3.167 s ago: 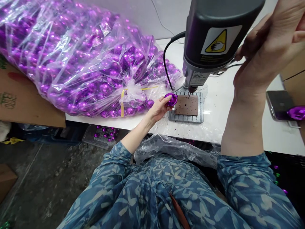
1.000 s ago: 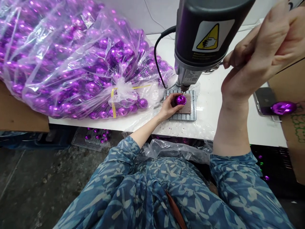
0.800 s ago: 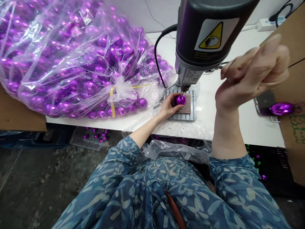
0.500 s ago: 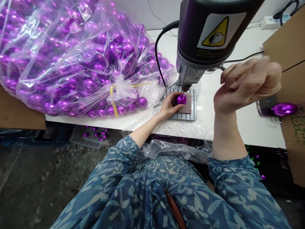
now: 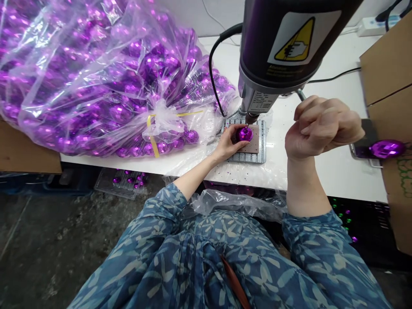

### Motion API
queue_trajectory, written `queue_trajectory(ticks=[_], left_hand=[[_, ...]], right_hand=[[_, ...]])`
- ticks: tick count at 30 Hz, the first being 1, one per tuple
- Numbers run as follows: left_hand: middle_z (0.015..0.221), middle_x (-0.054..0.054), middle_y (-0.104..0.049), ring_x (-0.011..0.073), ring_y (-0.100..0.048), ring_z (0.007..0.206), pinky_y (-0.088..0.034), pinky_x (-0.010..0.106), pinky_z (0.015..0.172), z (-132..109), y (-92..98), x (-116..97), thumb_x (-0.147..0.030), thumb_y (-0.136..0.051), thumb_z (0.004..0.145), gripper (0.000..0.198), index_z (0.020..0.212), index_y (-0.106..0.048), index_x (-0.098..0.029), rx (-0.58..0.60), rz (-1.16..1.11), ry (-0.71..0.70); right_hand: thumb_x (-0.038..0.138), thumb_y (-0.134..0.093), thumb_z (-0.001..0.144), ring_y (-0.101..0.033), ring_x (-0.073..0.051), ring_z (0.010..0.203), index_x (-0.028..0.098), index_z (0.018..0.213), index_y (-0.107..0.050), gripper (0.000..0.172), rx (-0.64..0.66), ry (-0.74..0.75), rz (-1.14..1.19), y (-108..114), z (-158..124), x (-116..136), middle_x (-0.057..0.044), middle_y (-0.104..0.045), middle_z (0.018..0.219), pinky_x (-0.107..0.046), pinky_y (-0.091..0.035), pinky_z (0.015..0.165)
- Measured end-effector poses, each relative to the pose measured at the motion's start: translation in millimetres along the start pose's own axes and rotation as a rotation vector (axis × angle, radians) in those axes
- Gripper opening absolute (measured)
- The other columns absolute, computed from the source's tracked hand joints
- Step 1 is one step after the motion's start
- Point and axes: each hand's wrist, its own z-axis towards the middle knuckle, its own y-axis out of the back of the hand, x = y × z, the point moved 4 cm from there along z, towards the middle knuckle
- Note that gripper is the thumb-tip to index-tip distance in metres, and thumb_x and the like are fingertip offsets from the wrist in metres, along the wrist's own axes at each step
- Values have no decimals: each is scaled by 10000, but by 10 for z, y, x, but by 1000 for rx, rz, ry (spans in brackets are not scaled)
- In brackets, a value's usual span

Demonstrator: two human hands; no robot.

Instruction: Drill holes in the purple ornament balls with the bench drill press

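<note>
My left hand (image 5: 227,143) has its thumb and fingers around a shiny purple ball (image 5: 245,134), which rests on a brown board (image 5: 253,146) over the grey metal base (image 5: 262,150). Right above the ball is the tip of a drill press (image 5: 252,118), whose black housing carries a yellow warning label. At the right of the press, my right hand (image 5: 323,126) is curled closed around the end of its metal lever (image 5: 301,94); most of the lever is hidden by the fingers and the housing.
A big clear bag of purple balls (image 5: 106,81) covers the table's left. A phone (image 5: 362,141), another purple ball (image 5: 387,148) and a cardboard box (image 5: 391,73) are at the right. Black cables run behind the press, and plastic film (image 5: 238,201) hangs at the front edge.
My right hand has moved slightly left and down, with the fist turned a little. My left hand and the ball under the drill tip look unchanged.
</note>
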Motion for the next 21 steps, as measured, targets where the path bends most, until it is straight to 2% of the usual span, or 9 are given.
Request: queue_trajectory(ticks=[4,7,10,11,13,15,17,18,21], left_hand=[[1454,128,-720,349,-673,1421,-498,612,1326,3,2,16,-630,-932,894,703,1432,-661,-268,-22,18,2],[1464,135,-720,347,-680,1420,-504,619,1326,1,-4,19,-617,-933,898,698,1430,-658,-258,-27,12,-1],[1486,138,-711,342,-682,1433,-508,612,1327,0,-10,30,-591,-932,911,684,1440,-649,-261,-25,5,1],[1491,139,-708,342,-681,1439,-510,609,1327,2,-11,37,-584,-932,914,683,1442,-644,-262,-26,4,3],[1507,143,-695,344,-675,1461,-506,608,1332,8,-16,56,-572,-934,917,687,1447,-625,-262,-28,5,11],[1534,149,-681,343,-659,1495,-487,614,1347,6,-20,69,-554,-940,916,716,1466,-581,-268,-47,10,22],[1542,152,-680,335,-652,1509,-469,617,1359,-30,-11,56,-534,-952,910,756,1483,-532,-275,-107,29,24],[1525,149,-691,330,-663,1493,-477,613,1351,-72,3,33,-534,-959,903,770,1481,-520,-279,-155,53,19],[1421,125,-728,304,-727,1364,-575,562,1238,-329,76,-114,-581,-925,929,699,1440,-554,-282,-313,218,-54]], right_hand=[[643,-672,1000,-177,3,399,165,705,-191,740,5,-12,-46,96,-116,-65,90,-97,500,-202,-340,474],[692,-684,986,-175,4,392,163,692,-244,748,8,-46,-62,59,-103,-22,89,-125,494,-218,-340,459],[657,-682,1013,-263,-3,417,161,700,-285,708,9,-117,-59,-146,151,95,67,-163,521,-202,-283,452],[611,-700,1017,-324,-3,441,162,696,-295,686,32,-165,-57,-245,280,117,60,-201,534,-200,-282,461],[641,-724,981,-379,-12,466,189,695,-300,683,98,-256,-47,-437,550,112,57,-289,554,-220,-313,467],[841,-666,835,-356,-30,425,222,668,-250,764,158,-380,-43,-554,763,13,61,-262,514,-259,-257,432],[852,-641,748,-417,-32,445,220,605,-199,784,223,-421,-82,-575,886,-104,38,-287,509,-249,-289,439],[802,-659,783,-437,-23,462,213,596,-198,771,231,-429,-101,-546,915,-157,34,-310,526,-230,-310,449],[512,-638,1045,-476,3,522,206,644,-248,637,289,-488,-118,-436,906,-241,31,-372,600,-172,-349,498]])
